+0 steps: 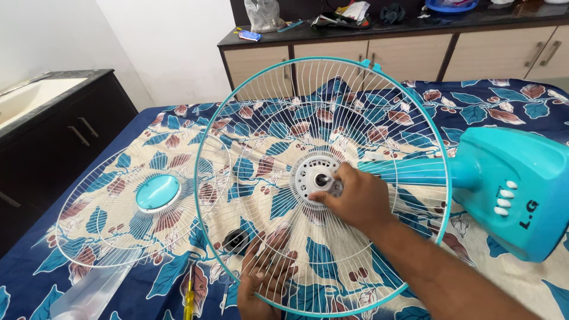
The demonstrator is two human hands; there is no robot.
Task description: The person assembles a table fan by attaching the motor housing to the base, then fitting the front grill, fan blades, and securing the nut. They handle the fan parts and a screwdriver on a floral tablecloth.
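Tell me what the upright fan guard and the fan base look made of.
Upright fan guard: thin white wires, probably painted or coated metal, judging by their fineness and even glossy colour; its teal rim looks like plastic. Fan base: moulded teal plastic, smooth and slightly glossy, with rounded edges and white push buttons. Right hand is at the hub, left hand behind the lower wires.

front grille (142,207) | yellow screwdriver (189,299) | black cap (236,240) | cabinets (409,56)

left hand (264,278) behind grille (379,237), wrist cropped | screwdriver (189,299) tip off-frame
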